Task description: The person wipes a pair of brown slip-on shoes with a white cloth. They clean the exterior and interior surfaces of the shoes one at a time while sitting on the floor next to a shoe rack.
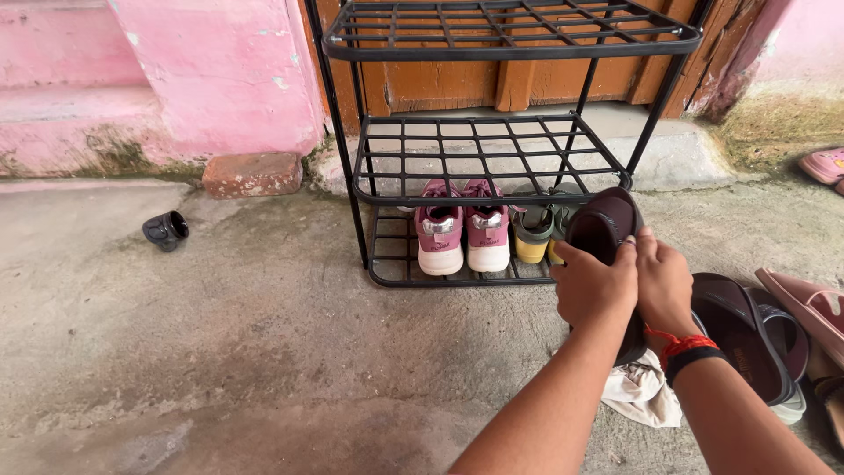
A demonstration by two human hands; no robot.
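Head view: a dark brown slipper is held upright in front of the black wire rack, just right of its bottom shelf. The left hand is closed around the slipper's near edge; the right hand grips it from the right side, with a red thread and black band worn at the wrist. On the bottom shelf a pair of pink sneakers and green sandals are stood side by side. A white cloth lies on the concrete floor beneath the hands. More slippers are lying to the right. A small black object rests well apart at left.
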